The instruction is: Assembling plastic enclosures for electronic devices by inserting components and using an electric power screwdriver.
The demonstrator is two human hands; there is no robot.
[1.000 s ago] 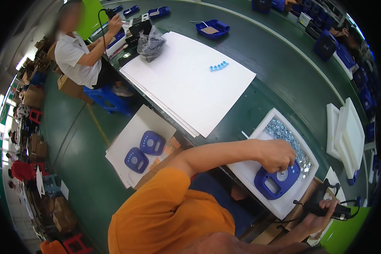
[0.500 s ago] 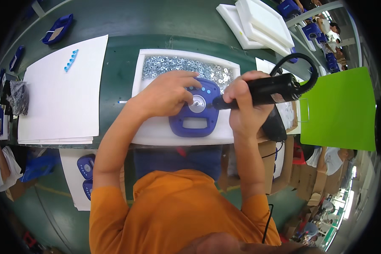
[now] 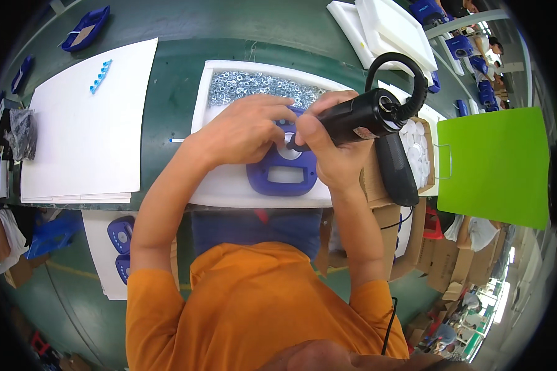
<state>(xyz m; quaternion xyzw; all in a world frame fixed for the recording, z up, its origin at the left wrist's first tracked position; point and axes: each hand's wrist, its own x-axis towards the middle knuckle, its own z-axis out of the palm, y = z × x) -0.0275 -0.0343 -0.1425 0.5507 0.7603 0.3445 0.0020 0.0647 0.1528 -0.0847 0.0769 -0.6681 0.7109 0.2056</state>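
Note:
A blue plastic housing (image 3: 263, 184) with a rectangular cut-out and a round metal disc (image 3: 284, 152) lies on white foam in front of me. My right hand (image 3: 337, 145) is wrapped round a black electric screwdriver (image 3: 353, 117), tilted so its tip meets the middle of the disc. Over the housing's upper left is my left hand (image 3: 247, 130), fingers bent and drawn together beside the screwdriver tip. Whatever those fingertips pinch is hidden. Behind both hands, many small metal nuts or washers (image 3: 254, 83) fill the foam tray (image 3: 199, 102).
White sheets (image 3: 86, 136) with a light-blue plastic strip (image 3: 101, 76) lie left. At right are a black pouch-like object (image 3: 395, 170), a box of white round parts (image 3: 418, 148) and a green board (image 3: 492, 167). Foam trays (image 3: 393, 34) are stacked at the far right.
The screwdriver in my right hand has moved left and its tip now sits at the disc's centre. My left hand stays almost where it was; the whole view has shifted slightly.

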